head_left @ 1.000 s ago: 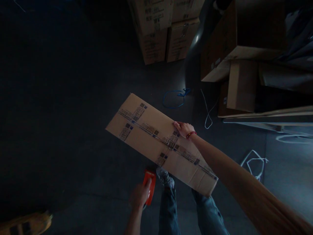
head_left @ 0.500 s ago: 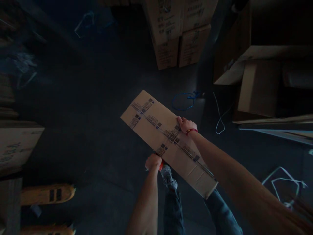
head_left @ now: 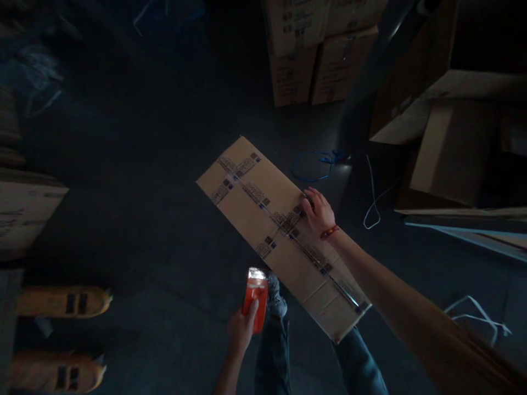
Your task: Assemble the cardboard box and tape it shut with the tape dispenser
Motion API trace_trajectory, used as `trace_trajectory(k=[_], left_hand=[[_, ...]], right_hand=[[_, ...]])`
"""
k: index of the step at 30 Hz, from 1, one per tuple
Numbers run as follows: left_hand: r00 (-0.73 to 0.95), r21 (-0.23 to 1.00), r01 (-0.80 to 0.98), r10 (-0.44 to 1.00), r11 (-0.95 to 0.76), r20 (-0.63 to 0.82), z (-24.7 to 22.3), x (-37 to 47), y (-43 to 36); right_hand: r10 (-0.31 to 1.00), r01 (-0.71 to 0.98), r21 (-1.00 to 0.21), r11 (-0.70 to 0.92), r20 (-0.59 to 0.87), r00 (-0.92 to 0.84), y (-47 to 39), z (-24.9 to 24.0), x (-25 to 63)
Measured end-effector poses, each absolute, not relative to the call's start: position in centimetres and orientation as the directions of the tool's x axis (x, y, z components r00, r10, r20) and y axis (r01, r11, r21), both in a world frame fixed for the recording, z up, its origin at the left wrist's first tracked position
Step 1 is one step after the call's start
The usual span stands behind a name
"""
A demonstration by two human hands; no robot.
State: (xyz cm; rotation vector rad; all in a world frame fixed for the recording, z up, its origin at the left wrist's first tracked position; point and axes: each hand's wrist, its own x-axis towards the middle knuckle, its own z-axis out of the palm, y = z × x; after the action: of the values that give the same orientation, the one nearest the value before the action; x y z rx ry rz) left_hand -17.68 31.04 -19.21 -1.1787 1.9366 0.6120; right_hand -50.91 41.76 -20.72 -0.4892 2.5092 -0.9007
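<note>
Where it gripped before, right hand (head_left: 318, 211) flat on carton (head_left: 263, 219); left hand (head_left: 242, 329) clutching dispenser (head_left: 255, 299).

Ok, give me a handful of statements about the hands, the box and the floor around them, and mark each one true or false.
1. The left hand holds an orange tape dispenser. True.
2. The right hand rests on top of the long cardboard box. True.
3. The right wrist is bare. False: it wears a red band.
4. A blue cord loop lies on the floor beyond the box. True.
5. The dispenser is pressed on the box's tape seam. False: it is held off the box's near edge.
</note>
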Motion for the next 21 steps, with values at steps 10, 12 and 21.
trace_trajectory(k=[10,12,21], left_hand=[[-0.910,0.682,-0.414,-0.272,0.602,-0.313,-6.2,-20.1,33.8],[-0.940,0.695,-0.341,-0.241,0.633,-0.242,-5.2,-21.3,34.5],[-0.936,0.696,-0.344,-0.172,0.630,-0.307,-5.1,-25.3,38.7]], right_hand=[[-0.849,0.559,-0.764,0.322,-0.495,-0.187,48.6,-9.2,-39.5],[-0.846,0.569,-0.772,0.285,-0.482,-0.230,49.7,-8.2,-40.1],[-0.738,0.538,-0.788,0.299,-0.549,-0.393,55.2,-9.4,-41.6]])
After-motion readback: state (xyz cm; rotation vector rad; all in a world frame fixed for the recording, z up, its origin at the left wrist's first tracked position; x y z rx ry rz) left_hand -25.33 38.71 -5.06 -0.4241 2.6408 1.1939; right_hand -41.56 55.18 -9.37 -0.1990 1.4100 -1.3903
